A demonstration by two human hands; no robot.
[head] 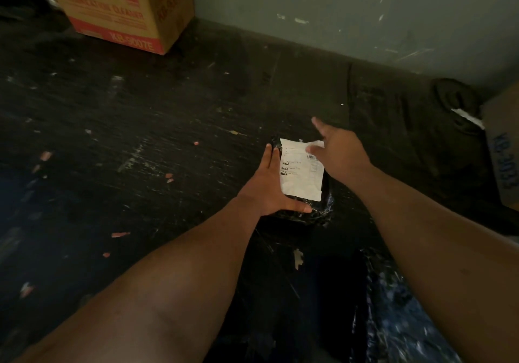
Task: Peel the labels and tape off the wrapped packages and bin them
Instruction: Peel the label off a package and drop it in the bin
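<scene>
A small package wrapped in black plastic (314, 208) lies on the dark floor in front of me. A white shipping label (302, 177) with a barcode covers its top. My left hand (269, 186) lies flat against the package's left and near side, with the thumb stretched along the near edge. My right hand (337, 149) hovers over the label's far right corner, fingers spread, and the fingertips touch the label near the barcode. Whether it pinches the label's edge is unclear.
A cardboard box (120, 9) with red print stands at the back left by the wall. Another cardboard box (502, 149) sits at the right edge, beside a dark coiled object (455, 101). Black plastic wrap (387, 306) lies near me. Paper scraps litter the floor (140, 138).
</scene>
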